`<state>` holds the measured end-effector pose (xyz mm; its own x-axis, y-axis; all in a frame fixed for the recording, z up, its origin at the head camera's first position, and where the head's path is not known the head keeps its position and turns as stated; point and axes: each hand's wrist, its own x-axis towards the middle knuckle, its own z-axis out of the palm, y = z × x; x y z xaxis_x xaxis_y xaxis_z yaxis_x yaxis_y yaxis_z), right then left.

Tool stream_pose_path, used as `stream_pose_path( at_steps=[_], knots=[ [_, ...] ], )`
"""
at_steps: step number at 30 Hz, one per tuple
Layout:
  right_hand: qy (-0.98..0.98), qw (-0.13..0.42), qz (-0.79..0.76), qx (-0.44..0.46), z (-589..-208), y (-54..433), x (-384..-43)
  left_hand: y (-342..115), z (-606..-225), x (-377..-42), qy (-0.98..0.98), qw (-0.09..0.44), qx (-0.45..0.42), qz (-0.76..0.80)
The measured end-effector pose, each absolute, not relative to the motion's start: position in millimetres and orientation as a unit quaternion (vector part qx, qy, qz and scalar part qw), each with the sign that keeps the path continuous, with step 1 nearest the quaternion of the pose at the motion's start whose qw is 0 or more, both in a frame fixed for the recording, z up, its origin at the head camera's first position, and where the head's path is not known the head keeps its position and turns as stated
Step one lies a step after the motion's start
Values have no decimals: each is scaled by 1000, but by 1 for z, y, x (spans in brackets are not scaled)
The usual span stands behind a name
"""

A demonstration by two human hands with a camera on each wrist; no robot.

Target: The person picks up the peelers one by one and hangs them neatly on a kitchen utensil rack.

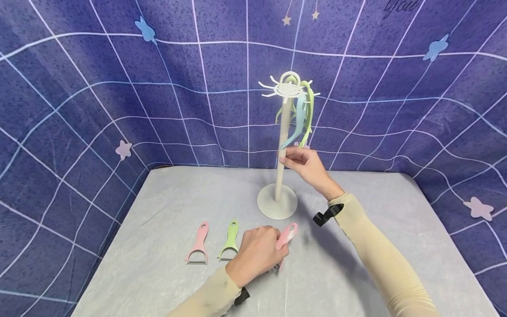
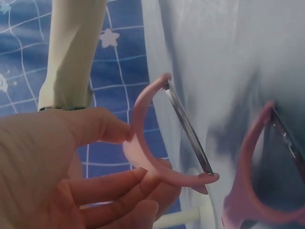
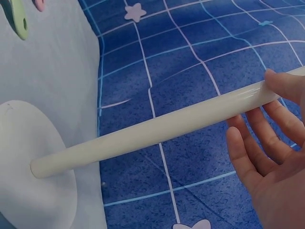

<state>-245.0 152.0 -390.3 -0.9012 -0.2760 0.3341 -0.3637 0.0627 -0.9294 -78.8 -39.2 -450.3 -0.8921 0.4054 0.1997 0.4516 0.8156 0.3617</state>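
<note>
My left hand pinches a pink peeler by its neck, above the table. In the left wrist view, its U-shaped head and metal blade face the tabletop, and the hand hides most of the handle. Another pink peeler lies beyond it. My right hand grips the pole of a white hook stand, thumb on one side and fingers on the other. From the stand's top hooks hang a blue peeler and green peelers, partly overlapping.
Left of my left hand, a pink peeler and a green peeler lie side by side on the pale table. The stand's round base rests near the back. A blue patterned curtain rises behind.
</note>
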Motion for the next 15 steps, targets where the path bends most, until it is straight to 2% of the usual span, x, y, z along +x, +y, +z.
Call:
stream_pose_path(
  at_steps=[15],
  knots=[
    [-731,45,642,228,-391,152,-245,-83,-436,-103,-927,114,-206,-291]
  ],
)
